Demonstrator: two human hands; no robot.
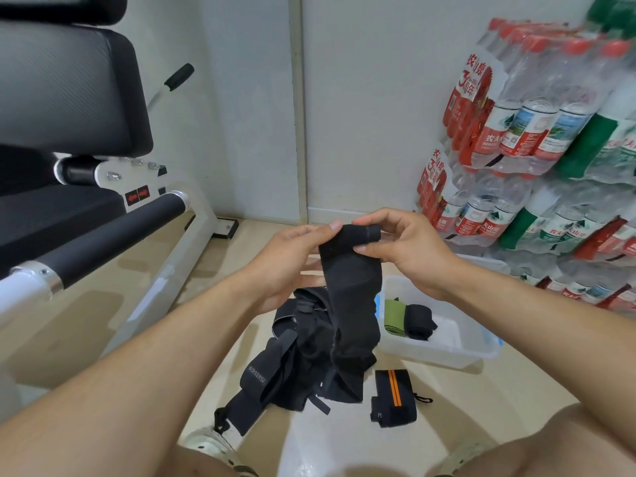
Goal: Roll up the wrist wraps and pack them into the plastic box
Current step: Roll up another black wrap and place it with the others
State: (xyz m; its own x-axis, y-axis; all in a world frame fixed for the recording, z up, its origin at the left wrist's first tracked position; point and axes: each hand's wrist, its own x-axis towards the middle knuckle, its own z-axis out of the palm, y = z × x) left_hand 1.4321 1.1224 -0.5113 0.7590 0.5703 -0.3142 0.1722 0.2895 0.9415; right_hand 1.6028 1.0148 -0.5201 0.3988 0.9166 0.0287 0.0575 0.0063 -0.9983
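Observation:
Both hands hold a long black wrist wrap up in front of me, its tail hanging down to the floor. My right hand pinches the top end, which is folded over into a small roll. My left hand holds the wrap's upper left side, thumb on the top edge. A pile of black wraps lies on the floor below. Beside it lies a black wrap with orange stripes. The clear plastic box stands at the right and holds a green roll and a black roll.
A weight bench with black pads and a white frame fills the left side. Shrink-wrapped packs of water bottles are stacked against the wall at the right, close behind the box. My knees and a shoe show at the bottom edge.

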